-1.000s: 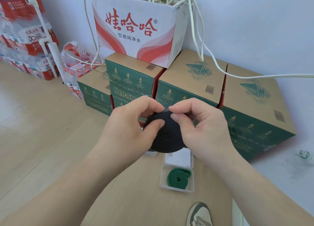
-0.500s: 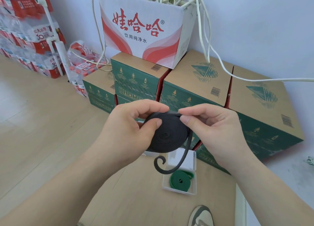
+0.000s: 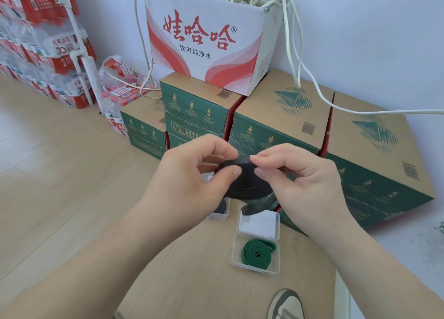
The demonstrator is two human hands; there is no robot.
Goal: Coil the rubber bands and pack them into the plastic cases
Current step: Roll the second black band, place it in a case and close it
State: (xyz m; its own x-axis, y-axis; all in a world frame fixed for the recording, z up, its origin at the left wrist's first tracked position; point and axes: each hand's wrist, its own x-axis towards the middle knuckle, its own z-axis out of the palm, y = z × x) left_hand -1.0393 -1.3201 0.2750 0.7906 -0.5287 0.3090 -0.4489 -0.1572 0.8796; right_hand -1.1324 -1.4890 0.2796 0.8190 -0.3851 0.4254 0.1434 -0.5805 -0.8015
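Note:
A black rubber band (image 3: 247, 184) wound into a flat coil hangs in mid-air between both hands. My left hand (image 3: 189, 182) pinches its left edge with thumb and forefinger. My right hand (image 3: 300, 182) grips its upper right edge. A short loose tail (image 3: 259, 204) of the band curls below the coil. Beneath it on a cardboard surface (image 3: 199, 278) lies an open clear plastic case (image 3: 276, 268) with a coiled green rubber band (image 3: 257, 252) in it. A second plastic case (image 3: 219, 214) with something dark inside shows partly under my left hand.
Green and brown cartons (image 3: 283, 117) are stacked behind the cases, with a white and red box (image 3: 204, 40) full of white cable (image 3: 310, 78) on top. Packs of bottled water (image 3: 43, 45) stand at the far left. A shoe (image 3: 286, 304) shows at the bottom edge.
The loose tail of the black band, hanging long half a second ago, is now much shorter. The view has moved closer, and the second case has come into sight.

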